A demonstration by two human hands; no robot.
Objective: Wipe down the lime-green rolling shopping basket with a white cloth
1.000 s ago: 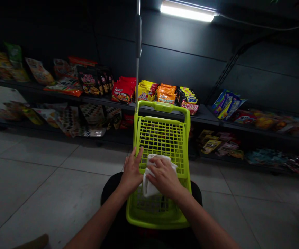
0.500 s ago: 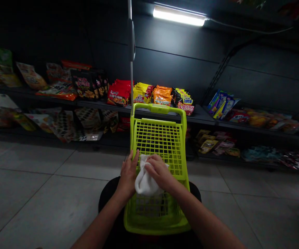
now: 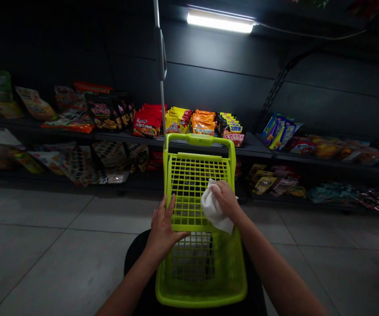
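A bright green plastic shopping basket (image 3: 201, 303) with a lattice panel stands tilted in front of me, over my dark-clad lap. My right hand (image 3: 226, 199) is closed around a white cloth (image 3: 213, 208), which is bunched up against the right part of the lattice. Part of the cloth hangs below the fingers. On the left rim of the basket lies my left hand (image 3: 163, 232), its fingers stretched up along the edge and the thumb spread inward across the frame. A long metal pull handle (image 3: 163, 101) rises from the basket's upper left.
Behind the basket, a dark shelf (image 3: 258, 149) bears red noodle packets (image 3: 147, 122), orange packets (image 3: 203, 123) and several snack bags. More bags (image 3: 263, 182) sit on the lower shelf. A tube light (image 3: 220, 22) glows above. Grey floor tiles (image 3: 44, 259) extend on both sides.
My right hand has carried the white cloth rightward across the lattice. My left hand stays at the left rim, its thumb now spread inward. The view has shifted slightly.
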